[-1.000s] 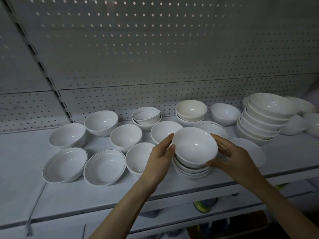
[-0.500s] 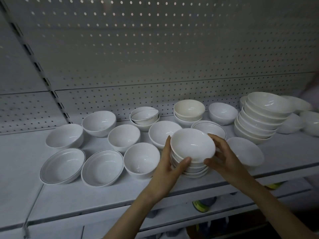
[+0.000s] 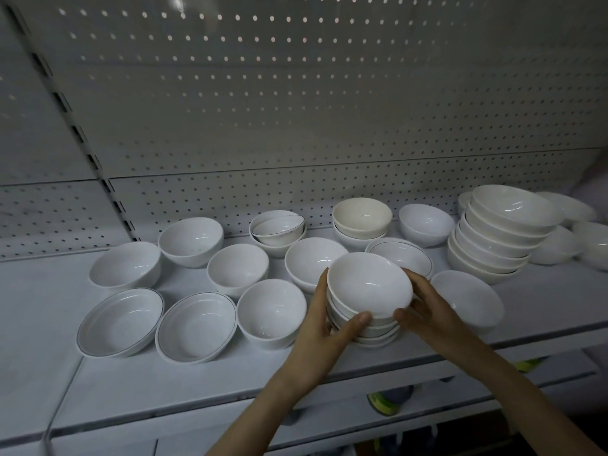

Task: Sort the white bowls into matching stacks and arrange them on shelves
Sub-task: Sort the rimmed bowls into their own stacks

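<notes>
The perforated back panel (image 3: 296, 93) is filling the upper view, and below it the white shelf (image 3: 164, 373) is carrying bowls from side to side. Over on the right the tall stack (image 3: 500, 238) is standing well back, its upper bowls leaning off to the right. Now the action: the short stack (image 3: 375, 334) is sitting near the shelf's front edge, right of centre, with a plain white top bowl (image 3: 368, 284) nested on it. Both hands are clamping this stack, one on each side. The left hand (image 3: 324, 327) is wrapping the left flank, thumb hooking across the front just under the top bowl's rim. The right hand (image 3: 427, 311) is curling round the right flank, fingers reaching behind and thumb coming in low at the front. The thumbs are nearly meeting, a small gap between them. A deep bowl (image 3: 271, 312) is sitting just beside the left hand, and a shallow bowl (image 3: 467, 297) is lying just beyond the right hand. Two line-rimmed dishes (image 3: 120, 322) are resting side by side at front left, and a cream bowl (image 3: 362, 215) is perching on another at the back
</notes>
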The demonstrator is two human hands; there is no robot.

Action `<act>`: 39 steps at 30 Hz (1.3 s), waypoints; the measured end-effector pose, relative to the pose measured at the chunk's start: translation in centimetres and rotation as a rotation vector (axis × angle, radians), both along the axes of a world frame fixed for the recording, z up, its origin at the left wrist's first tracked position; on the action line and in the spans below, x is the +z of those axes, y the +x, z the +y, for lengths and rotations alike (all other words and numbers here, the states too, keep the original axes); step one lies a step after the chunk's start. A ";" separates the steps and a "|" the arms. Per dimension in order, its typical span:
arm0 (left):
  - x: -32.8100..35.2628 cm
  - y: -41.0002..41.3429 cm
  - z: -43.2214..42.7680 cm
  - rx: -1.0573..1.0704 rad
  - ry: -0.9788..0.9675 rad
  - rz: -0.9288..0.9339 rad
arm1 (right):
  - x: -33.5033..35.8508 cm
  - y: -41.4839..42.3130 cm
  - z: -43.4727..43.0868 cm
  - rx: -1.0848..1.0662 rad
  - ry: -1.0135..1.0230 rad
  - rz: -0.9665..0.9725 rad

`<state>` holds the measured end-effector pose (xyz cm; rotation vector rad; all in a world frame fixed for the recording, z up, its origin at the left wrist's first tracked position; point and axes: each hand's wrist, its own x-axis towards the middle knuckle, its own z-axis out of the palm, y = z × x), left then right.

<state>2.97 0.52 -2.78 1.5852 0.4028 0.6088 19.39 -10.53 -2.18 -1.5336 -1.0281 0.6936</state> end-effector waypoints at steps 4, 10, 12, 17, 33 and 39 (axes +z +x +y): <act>0.6 -0.9 0.5 -0.025 0.001 0.044 | 1.6 2.0 0.6 -0.026 -0.021 -0.006; 2.1 -4.7 4.2 0.286 0.172 0.097 | 6.2 3.1 4.7 -0.019 -0.052 -0.222; 2.5 -5.7 6.7 0.400 0.232 0.166 | 6.9 3.5 7.2 0.040 -0.127 -0.295; 1.4 -8.2 12.3 0.514 0.283 0.515 | 6.6 4.0 12.8 0.196 -0.312 -0.418; 0.3 -7.3 18.3 0.447 0.132 0.658 | 4.7 1.3 23.7 0.555 -0.501 -0.914; 0.6 -7.2 18.8 0.424 0.176 0.659 | 4.0 1.5 24.3 0.499 -0.422 -0.864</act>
